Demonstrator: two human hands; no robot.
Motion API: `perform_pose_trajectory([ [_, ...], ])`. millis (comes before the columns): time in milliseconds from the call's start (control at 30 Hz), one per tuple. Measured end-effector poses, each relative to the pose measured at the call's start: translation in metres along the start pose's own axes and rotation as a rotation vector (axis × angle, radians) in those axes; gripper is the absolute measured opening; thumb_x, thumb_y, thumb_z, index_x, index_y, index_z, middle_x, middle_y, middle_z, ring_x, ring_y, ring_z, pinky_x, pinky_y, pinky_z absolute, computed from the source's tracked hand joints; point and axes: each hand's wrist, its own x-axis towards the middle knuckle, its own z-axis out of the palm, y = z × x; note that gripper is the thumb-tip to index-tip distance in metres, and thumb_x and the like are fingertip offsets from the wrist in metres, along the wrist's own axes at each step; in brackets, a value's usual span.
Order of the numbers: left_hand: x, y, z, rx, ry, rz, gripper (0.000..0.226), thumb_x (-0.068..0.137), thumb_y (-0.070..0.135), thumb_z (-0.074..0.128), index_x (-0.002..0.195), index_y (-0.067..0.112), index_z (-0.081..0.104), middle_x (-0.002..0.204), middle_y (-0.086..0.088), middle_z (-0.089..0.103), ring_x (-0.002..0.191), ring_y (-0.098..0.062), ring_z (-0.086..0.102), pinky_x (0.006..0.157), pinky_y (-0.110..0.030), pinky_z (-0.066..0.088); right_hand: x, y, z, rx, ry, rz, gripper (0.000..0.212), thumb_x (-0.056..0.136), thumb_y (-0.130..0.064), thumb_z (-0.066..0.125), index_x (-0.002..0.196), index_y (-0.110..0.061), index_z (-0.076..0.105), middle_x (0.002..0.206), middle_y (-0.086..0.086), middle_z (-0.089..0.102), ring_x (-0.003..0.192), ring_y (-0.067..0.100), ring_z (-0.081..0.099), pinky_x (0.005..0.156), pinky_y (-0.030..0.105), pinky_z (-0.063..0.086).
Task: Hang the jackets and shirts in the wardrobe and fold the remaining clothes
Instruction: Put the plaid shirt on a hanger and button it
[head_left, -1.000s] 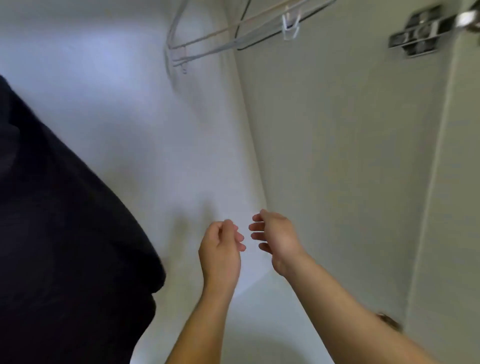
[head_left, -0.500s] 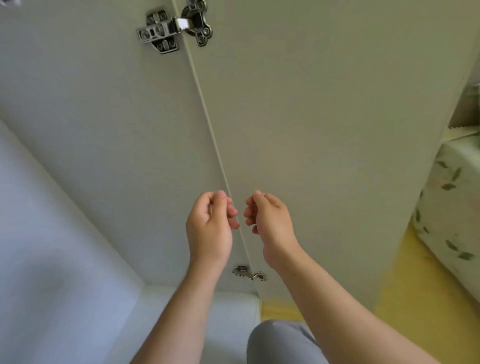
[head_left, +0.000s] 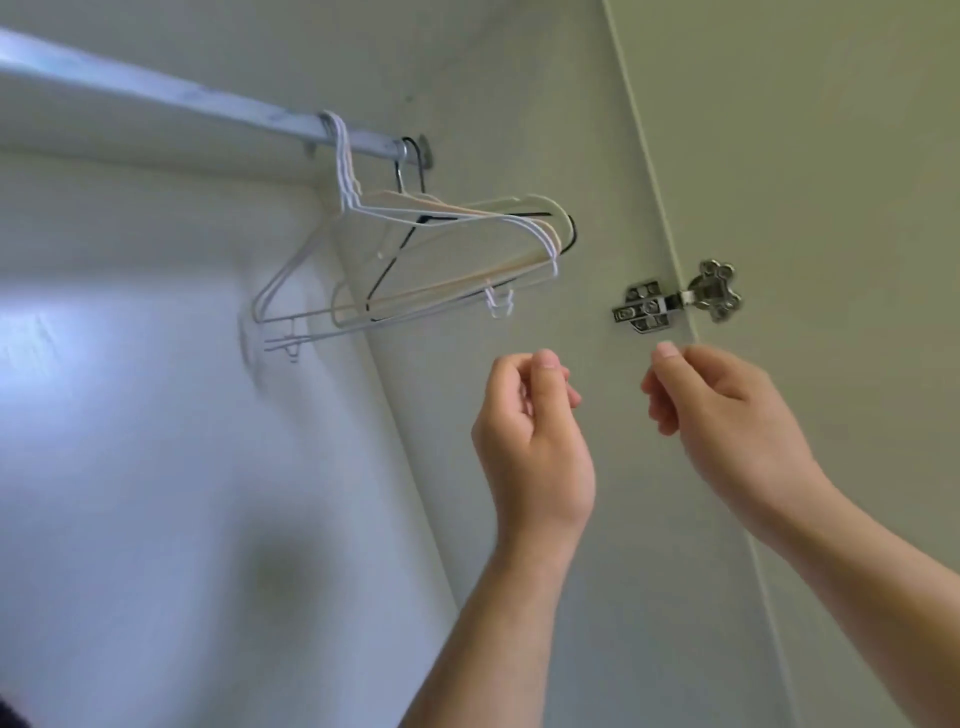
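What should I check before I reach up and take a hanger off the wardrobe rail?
1. Free left hand: ok, holds nothing.
2. Free right hand: ok, holds nothing.
3. Empty hangers available: ok, several hang bunched on the rail near the side wall.
4. Clear path upward: ok, nothing between hands and hangers.
5. Open door: ok, swung back on its hinge.
6. Garment ready to hang: cannot tell, none clearly in view.
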Motion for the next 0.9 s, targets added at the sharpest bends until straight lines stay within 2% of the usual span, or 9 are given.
perform_pose_trajectory([
  [100,0.051,0.024,-0.041,0.032,0.178,0.137,0.029,0.096,0.041,0.050,0.074,0.024,0.055,0.063,0.006,0.058,0.057,-0.025,0.052,0.057,-0.038,0.046,0.022,-0.048,0.023,-0.074,-0.004,-0.215,0.035,0.102,-0.046,0.047,0.079,-0.022,0.058,0.071,-0.009,0.064,0.067,0.009,0.059,0.066,0.032,0.047],
  [200,0.097,0.029,-0.061,-0.006,0.276,0.035,0.029,0.090,0.041,0.053,0.066,0.025,0.051,0.056,0.005,0.055,0.049,-0.022,0.047,0.050,-0.030,0.040,0.052,-0.086,0.039,-0.228,0.113,-0.458,0.022,0.100,-0.043,0.049,0.088,-0.025,0.054,0.073,-0.012,0.058,0.071,0.007,0.052,0.065,0.031,0.042],
  [300,0.131,0.013,-0.062,0.229,0.205,-0.037,0.025,0.091,0.043,0.054,0.075,0.024,0.052,0.065,0.007,0.065,0.059,-0.024,0.061,0.064,-0.041,0.053,0.089,-0.101,0.050,-0.482,0.169,-0.575,0.021,0.099,-0.038,0.050,0.111,-0.023,0.057,0.105,-0.001,0.059,0.094,0.024,0.055,0.075,0.037,0.046],
  [367,0.145,-0.002,-0.058,0.438,0.129,-0.031,0.026,0.097,0.044,0.052,0.079,0.025,0.051,0.080,0.001,0.070,0.076,-0.031,0.068,0.078,-0.045,0.056,0.111,-0.099,0.056,-0.639,0.140,-0.517,0.030,0.099,-0.039,0.049,0.122,-0.020,0.056,0.120,0.007,0.054,0.103,0.033,0.055,0.079,0.040,0.047],
  [400,0.151,-0.008,-0.056,0.513,0.084,-0.051,0.030,0.099,0.045,0.050,0.078,0.023,0.052,0.081,-0.004,0.071,0.077,-0.033,0.069,0.079,-0.044,0.056,0.120,-0.097,0.058,-0.702,0.116,-0.490,0.033,0.099,-0.038,0.050,0.124,-0.018,0.055,0.122,0.010,0.053,0.104,0.036,0.055,0.079,0.041,0.048],
  [467,0.160,-0.016,-0.051,0.552,0.002,-0.180,0.045,0.101,0.048,0.046,0.072,0.016,0.058,0.068,-0.006,0.071,0.063,-0.030,0.070,0.067,-0.037,0.058,0.131,-0.092,0.061,-0.788,0.065,-0.475,0.033,0.098,-0.038,0.051,0.123,-0.018,0.057,0.119,0.012,0.052,0.101,0.038,0.056,0.076,0.040,0.049],
  [567,0.168,-0.022,-0.046,0.395,-0.035,-0.428,0.056,0.101,0.053,0.046,0.075,0.008,0.066,0.056,-0.004,0.069,0.039,-0.021,0.058,0.043,-0.023,0.045,0.140,-0.084,0.063,-0.872,0.030,-0.534,0.026,0.097,-0.037,0.055,0.117,-0.021,0.063,0.107,0.009,0.056,0.093,0.035,0.056,0.066,0.035,0.040],
  [733,0.172,-0.026,-0.044,0.217,-0.037,-0.595,0.050,0.102,0.049,0.049,0.080,0.007,0.064,0.063,-0.009,0.068,0.036,-0.017,0.053,0.040,-0.019,0.041,0.142,-0.083,0.064,-1.010,0.078,-0.626,0.017,0.097,-0.021,0.051,0.104,-0.017,0.066,0.080,0.005,0.051,0.069,0.032,0.047,0.054,0.031,0.028],
  [900,0.173,-0.024,-0.047,0.137,-0.051,-0.664,0.028,0.098,0.033,0.060,0.078,0.013,0.061,0.062,-0.003,0.065,0.034,-0.009,0.052,0.040,-0.014,0.042,0.132,-0.082,0.062,-1.076,0.054,-0.743,0.011,0.095,-0.009,0.056,0.103,-0.012,0.049,0.058,-0.002,0.029,0.046,0.027,0.032,0.046,0.027,0.016],
])
